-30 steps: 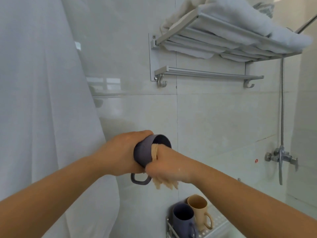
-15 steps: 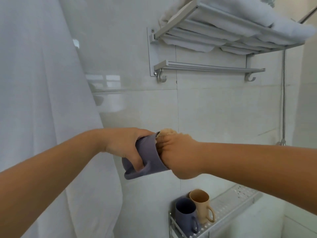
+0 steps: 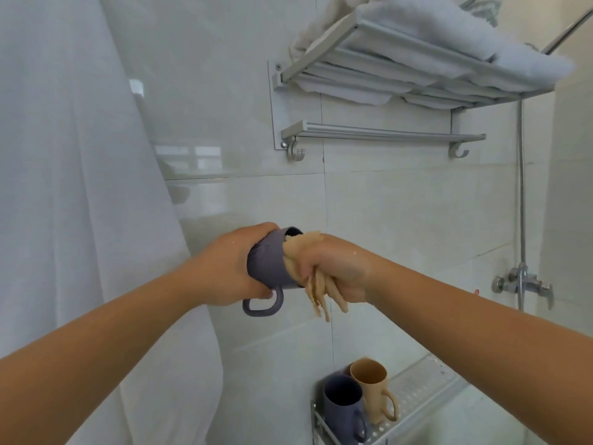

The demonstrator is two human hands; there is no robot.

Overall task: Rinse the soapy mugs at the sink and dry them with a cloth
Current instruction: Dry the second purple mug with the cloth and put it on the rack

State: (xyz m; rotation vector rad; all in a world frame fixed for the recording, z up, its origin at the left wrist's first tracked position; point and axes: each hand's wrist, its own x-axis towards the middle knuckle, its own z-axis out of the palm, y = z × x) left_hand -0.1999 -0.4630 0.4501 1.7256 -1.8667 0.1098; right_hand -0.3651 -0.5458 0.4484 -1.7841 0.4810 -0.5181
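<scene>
My arms are bare all the way up; no sleeve shows on either one, nor any watch, band or ring. My left hand [image 3: 224, 268] has a small wet speck near the knuckles. My right hand [image 3: 337, 271] has a few drops of water on its back, and the wrist behind it looks damp and a bit shiny. Fine hair shows faintly along both forearms. Nails are hidden from me.
</scene>
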